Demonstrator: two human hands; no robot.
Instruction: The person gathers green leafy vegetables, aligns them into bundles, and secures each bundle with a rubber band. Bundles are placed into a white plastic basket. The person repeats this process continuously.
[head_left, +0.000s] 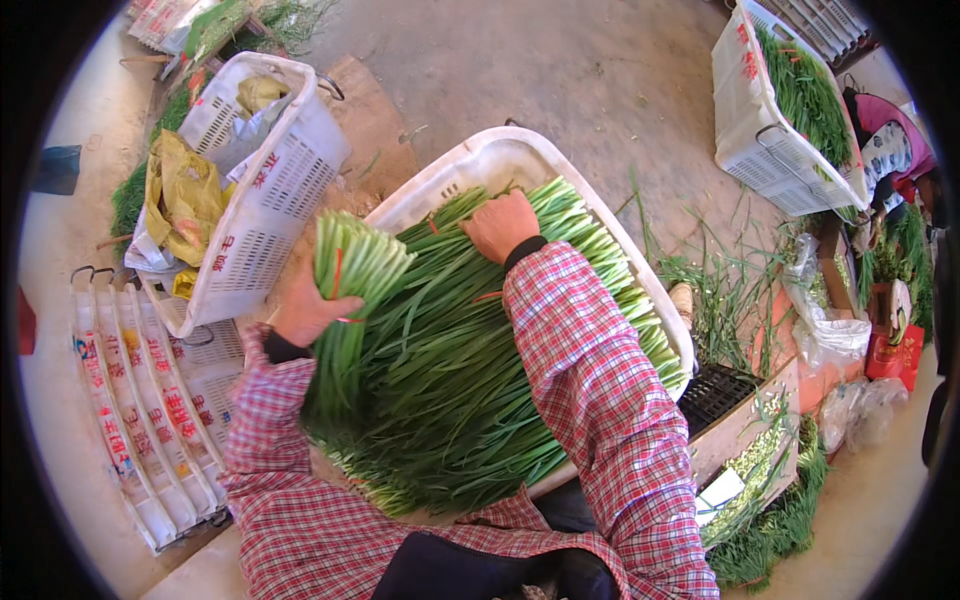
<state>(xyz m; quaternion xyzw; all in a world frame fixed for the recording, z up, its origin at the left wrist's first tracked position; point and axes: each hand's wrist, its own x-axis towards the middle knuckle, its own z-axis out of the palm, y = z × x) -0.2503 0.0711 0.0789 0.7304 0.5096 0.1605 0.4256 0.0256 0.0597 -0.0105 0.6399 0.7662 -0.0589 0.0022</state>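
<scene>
Before me stands a white plastic crate (525, 137) packed with long garlic chives (457, 375), their pale cut ends along its right side and red-orange ties around some bundles. My left hand (309, 304) grips a tied bundle of garlic chives (358, 259) at the crate's left side. The bundle is upright, pale stems up and green leaves hanging. At the far end of the crate, my right hand (506, 227) has its fingers curled into the chives beside a red-orange tie; the fingertips are hidden among the stalks.
At left, a white crate (289, 180) holds yellow woven sacks (184, 199), near stacked crates (142, 405). Another chive-filled crate (806, 172) stands at upper right near a stooping person (896, 139). Loose chives (727, 277), a black crate (716, 397) and a trimmings-covered board (757, 450) lie right.
</scene>
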